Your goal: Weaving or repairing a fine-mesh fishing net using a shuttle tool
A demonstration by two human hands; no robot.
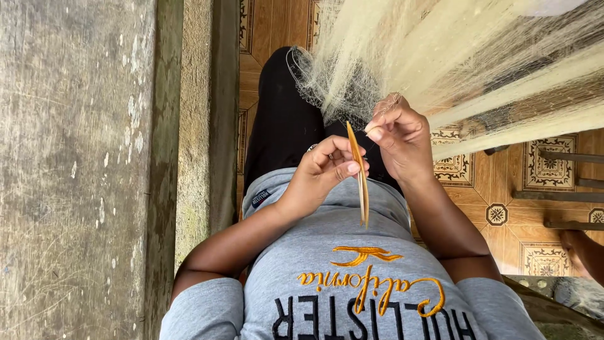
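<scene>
Both hands are working close together: left hand [321, 171] is pinching the slim yellow netting needle [360, 173] upright, right hand [397, 135] is closed, gripping the pale net [440, 56] taut for threading.

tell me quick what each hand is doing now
Left hand: closed on the netting needle.
Right hand: pinched shut on the net.
</scene>
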